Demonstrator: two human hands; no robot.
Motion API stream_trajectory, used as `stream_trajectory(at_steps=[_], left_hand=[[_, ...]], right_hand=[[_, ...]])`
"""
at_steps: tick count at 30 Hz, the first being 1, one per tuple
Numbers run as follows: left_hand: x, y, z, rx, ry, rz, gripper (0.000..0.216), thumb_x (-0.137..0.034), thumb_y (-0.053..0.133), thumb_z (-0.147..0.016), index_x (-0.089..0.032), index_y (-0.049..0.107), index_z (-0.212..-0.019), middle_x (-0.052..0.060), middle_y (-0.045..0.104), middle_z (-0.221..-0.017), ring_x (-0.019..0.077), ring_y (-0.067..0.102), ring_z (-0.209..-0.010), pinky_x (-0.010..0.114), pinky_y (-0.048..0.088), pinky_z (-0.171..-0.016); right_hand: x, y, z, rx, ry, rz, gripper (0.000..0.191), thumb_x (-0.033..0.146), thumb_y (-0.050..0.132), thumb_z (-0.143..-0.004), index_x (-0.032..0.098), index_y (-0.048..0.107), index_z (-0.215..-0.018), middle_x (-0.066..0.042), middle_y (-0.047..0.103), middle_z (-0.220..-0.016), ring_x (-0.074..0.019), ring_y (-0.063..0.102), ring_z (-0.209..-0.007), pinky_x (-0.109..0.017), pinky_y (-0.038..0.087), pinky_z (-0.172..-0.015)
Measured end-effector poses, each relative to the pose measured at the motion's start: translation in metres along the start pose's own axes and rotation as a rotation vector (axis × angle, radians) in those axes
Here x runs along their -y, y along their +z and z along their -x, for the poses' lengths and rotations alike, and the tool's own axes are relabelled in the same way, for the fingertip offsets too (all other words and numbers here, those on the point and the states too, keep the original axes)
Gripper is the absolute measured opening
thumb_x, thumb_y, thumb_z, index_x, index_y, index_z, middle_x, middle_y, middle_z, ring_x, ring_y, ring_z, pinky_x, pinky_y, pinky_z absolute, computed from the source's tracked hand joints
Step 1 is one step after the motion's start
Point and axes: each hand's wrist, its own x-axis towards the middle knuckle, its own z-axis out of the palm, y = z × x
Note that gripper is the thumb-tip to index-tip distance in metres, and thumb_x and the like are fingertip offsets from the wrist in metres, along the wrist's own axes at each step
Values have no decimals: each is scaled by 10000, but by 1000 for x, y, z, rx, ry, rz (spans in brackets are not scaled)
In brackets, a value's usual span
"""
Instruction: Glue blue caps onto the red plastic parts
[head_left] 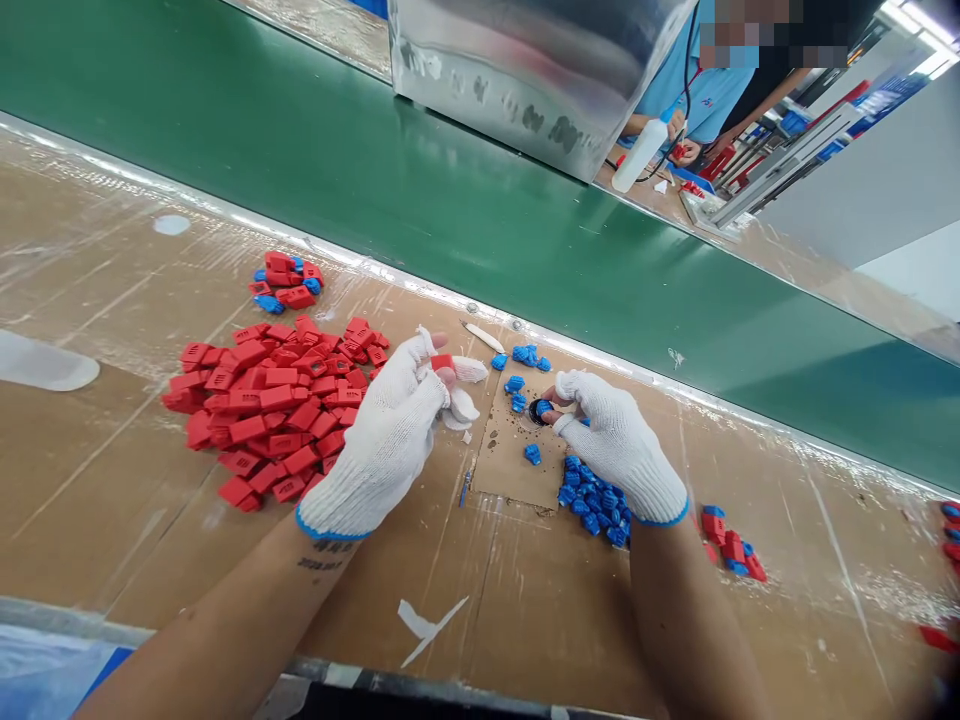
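Observation:
Both hands wear white knit gloves with bare fingertips. My left hand (397,430) pinches a small red plastic part (442,363) between thumb and finger, just right of a large heap of red plastic parts (274,400). My right hand (619,435) has thumb and finger closed on a small blue plastic part (545,407), held at a small round black dish (535,412). The dish sits on a stained cardboard piece (517,475). Several loose blue parts (532,454) lie around it. Partly under my right hand is a pile of blue parts (596,500).
A green conveyor belt (300,150) runs behind the brown work table (420,560). A metal box (525,80) stands across it, near a white bottle (641,155) and a co-worker's hands (684,150). Mixed red-and-blue pieces (733,545) lie right; a white pointed tool (484,337) lies behind.

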Motion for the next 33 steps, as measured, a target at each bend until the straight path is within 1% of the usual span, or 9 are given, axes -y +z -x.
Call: stream_trajectory(at_steps=[4, 9, 13, 18, 20, 22, 25, 27, 33], left_hand=[[1, -2, -1, -16, 24, -48, 205, -226, 680, -921, -192, 548, -1075, 24, 791, -945, 80, 625, -582, 225, 510, -582], [3, -3, -2, 32, 65, -32, 257, -329, 795, -873, -196, 609, -991, -14, 733, -838, 83, 600, -600, 219, 509, -582], [8, -4, -1, 28, 84, -56, 298, -415, 812, -895, -187, 690, -1043, 5, 726, -882, 94, 608, -680, 227, 536, -649], [18, -13, -3, 29, 81, -148, 267, -391, 781, -923, -198, 734, -1101, 16, 714, -950, 109, 594, -775, 245, 539, -736], [19, -15, -3, 48, 74, -205, 238, -342, 772, -916, -198, 734, -1101, 16, 705, -950, 114, 577, -770, 257, 529, -731], [18, -15, -2, 95, 81, -272, 199, -283, 772, -890, -194, 735, -1064, 12, 693, -921, 120, 571, -763, 264, 518, -715], [18, -10, 2, 180, 100, -335, 124, -215, 769, -840, -188, 721, -951, 6, 682, -872, 129, 579, -759, 271, 510, -701], [18, -7, 6, 226, 123, -364, 78, -187, 755, -827, -186, 703, -885, 5, 680, -854, 134, 592, -761, 278, 510, -716], [22, -3, 16, 281, 199, -489, 94, -166, 717, -868, -192, 744, -954, 28, 717, -904, 152, 595, -754, 307, 508, -751]], right_hand=[[-1, 0, -1, 1, -26, 41, 79, 234, 583, -922, 238, 523, -870, -30, 672, -853, -197, 595, -776, -324, 421, -708], [-1, -11, 4, 12, 37, -13, 102, 196, 585, -901, 239, 499, -867, -39, 726, -949, -183, 621, -766, -331, 451, -721], [-1, -15, 6, 89, 106, -23, 108, 190, 566, -903, 243, 478, -871, -41, 744, -985, -186, 638, -768, -336, 456, -713], [-5, -13, 6, 80, 110, -19, 102, 181, 597, -887, 236, 588, -971, -27, 743, -947, -192, 675, -801, -343, 490, -723], [-3, -16, 7, 41, 160, -94, 64, 201, 624, -894, 234, 599, -943, -27, 756, -965, -167, 672, -737, -330, 501, -674], [1, -20, 9, -75, 174, -206, 114, 227, 672, -886, 240, 560, -872, -23, 766, -973, -153, 675, -714, -316, 512, -636], [14, -24, 11, -329, 56, -426, 254, 192, 748, -831, 260, 504, -852, 2, 774, -980, -167, 723, -828, -311, 567, -681], [25, -24, 12, -418, -33, -541, 308, 133, 771, -811, 269, 500, -861, 24, 773, -970, -164, 732, -878, -306, 588, -717], [53, -11, 17, -384, -129, -643, 327, 82, 747, -841, 282, 489, -870, 27, 769, -989, -173, 728, -876, -331, 611, -726]])
